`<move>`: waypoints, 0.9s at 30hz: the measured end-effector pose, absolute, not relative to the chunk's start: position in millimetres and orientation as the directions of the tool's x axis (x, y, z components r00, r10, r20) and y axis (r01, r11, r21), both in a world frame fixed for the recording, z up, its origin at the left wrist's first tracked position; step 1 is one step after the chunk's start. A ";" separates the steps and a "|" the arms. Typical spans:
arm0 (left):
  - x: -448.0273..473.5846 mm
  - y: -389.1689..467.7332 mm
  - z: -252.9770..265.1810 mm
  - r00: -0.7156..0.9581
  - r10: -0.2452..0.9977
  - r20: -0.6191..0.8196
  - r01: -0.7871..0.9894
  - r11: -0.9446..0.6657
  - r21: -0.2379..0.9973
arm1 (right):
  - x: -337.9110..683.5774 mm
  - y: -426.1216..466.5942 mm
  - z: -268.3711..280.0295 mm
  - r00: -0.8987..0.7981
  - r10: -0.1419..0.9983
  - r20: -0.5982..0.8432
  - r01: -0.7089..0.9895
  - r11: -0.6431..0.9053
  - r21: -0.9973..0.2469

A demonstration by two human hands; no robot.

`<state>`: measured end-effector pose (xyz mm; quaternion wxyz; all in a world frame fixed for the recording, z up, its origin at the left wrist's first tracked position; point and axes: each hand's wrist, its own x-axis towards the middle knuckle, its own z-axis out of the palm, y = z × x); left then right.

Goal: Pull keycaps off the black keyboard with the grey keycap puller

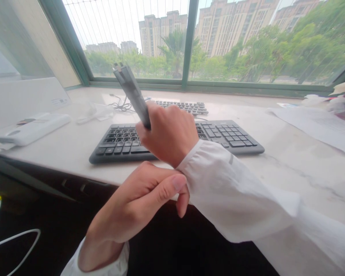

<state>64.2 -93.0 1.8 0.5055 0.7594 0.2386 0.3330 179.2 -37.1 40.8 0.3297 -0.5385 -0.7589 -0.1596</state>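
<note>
My right hand [172, 132] is closed around a long dark grey tool [132, 90], slightly blurred, with small metal-looking parts at its raised end. I cannot make out its exact kind. Below that hand lies a black keyboard [149, 155]. Its left and middle parts show bare key sockets, while the number pad and bottom row carry keycaps. My left hand [143, 195] is closed at the cuff of my white right sleeve [215, 168], thumb on top and one finger bent down. The tips of its other fingers are hidden.
Loose keycaps [189, 107] lie in rows behind the keyboard. A thin black cable [122, 103] and clear plastic [94, 112] are left of them. A white box-shaped device [36, 128] stands left. Paper [319, 124] lies right. A window frame [186, 76] rises behind.
</note>
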 end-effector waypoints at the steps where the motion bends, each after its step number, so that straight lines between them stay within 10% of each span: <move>1: 64.6 -92.6 2.8 0.658 0.703 0.272 0.038 -0.391 0.920 | 180.8 -34.0 41.7 -0.181 0.732 0.657 0.929 0.347 -0.131; 22: 76.4 -98.4 0.3 0.550 0.769 0.326 0.236 -0.518 0.822 | 215.2 7.6 43.3 0.074 0.788 0.611 0.958 0.114 -0.263; 27: 81.0 -100.0 -0.4 0.488 0.807 0.334 0.270 -0.503 0.821 | 213.6 6.2 49.3 0.028 0.828 0.559 0.874 0.252 -0.416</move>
